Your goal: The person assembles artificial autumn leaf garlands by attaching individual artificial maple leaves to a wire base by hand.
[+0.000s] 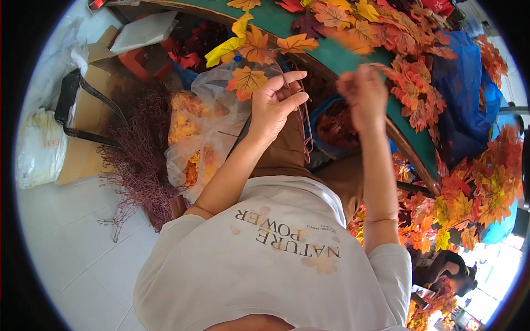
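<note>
My left hand (pixel 276 105) is closed around the thin brown stem of an artificial leaf branch. Several orange and yellow maple leaves (pixel 255 46) fan out from its upper end, and bare wiry stems (pixel 307 129) hang below the fingers. To the right, my right hand (pixel 361 96) is smeared by motion, its fingers drawn together. An orange maple leaf (pixel 352 42) just above it is blurred too and appears to be held by its stem, though the grip itself is not sharp. Both hands are over my lap, by the table edge.
A green table (pixel 326 55) curves across the far side, heaped with orange and red leaves (pixel 414 83). Blue plastic (pixel 461 94) hangs at its right. On the left are a clear bag (pixel 207 110) of leaves, purple twigs (pixel 141 149) and cardboard (pixel 91 127). Another person (pixel 447 270) is at lower right.
</note>
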The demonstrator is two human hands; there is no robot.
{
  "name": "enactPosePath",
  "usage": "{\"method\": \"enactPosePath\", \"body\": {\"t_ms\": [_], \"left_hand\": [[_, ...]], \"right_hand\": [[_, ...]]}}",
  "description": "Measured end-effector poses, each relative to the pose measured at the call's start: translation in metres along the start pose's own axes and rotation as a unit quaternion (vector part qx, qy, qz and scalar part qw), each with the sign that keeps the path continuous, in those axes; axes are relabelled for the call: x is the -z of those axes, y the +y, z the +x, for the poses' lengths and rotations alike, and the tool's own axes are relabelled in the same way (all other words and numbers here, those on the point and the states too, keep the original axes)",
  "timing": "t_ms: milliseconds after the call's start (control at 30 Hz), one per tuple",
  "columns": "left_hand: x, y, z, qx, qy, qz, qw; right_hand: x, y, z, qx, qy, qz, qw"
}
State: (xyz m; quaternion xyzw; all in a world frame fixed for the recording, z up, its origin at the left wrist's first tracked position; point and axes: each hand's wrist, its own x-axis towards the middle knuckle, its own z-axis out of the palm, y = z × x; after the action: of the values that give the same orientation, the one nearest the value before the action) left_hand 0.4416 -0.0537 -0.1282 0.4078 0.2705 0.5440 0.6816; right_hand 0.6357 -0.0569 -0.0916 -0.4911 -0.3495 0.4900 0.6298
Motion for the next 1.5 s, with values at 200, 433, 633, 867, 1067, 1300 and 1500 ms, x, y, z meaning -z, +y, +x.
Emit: {"method": "enactPosePath", "body": {"t_ms": [200,433,633,867,1067,1300,1500], "left_hand": [[-0.010,-0.007,-0.012,-0.004,-0.062,0.021,0.998],[-0.017,0.019,-0.019,0.050,-0.046,-0.255,0.965],[0.003,0.077,-0.019,-0.008,-0.043,-0.471,0.881],[0.044,0.114,-0.012,-0.073,-0.041,-0.403,0.911],[0.040,0.129,-0.016,-0.191,-0.125,-0.205,0.952],[0.003,0.098,-0.024,-0.055,-0.283,-0.136,0.948],[-0.011,0.085,-0.026,-0.008,-0.236,-0.048,0.970]], "right_hand": [[-0.052,0.014,-0.010,-0.123,-0.102,0.197,0.967],[-0.063,-0.017,-0.046,-0.037,-0.125,0.368,0.921],[-0.041,-0.033,-0.122,0.002,-0.053,0.365,0.929],[0.005,-0.101,-0.172,0.145,-0.071,0.282,0.946],[-0.016,-0.100,-0.220,-0.002,0.202,0.176,0.963],[0.080,-0.022,-0.219,-0.160,0.073,0.034,0.984],[0.103,-0.025,-0.201,0.042,0.088,-0.163,0.982]]}}
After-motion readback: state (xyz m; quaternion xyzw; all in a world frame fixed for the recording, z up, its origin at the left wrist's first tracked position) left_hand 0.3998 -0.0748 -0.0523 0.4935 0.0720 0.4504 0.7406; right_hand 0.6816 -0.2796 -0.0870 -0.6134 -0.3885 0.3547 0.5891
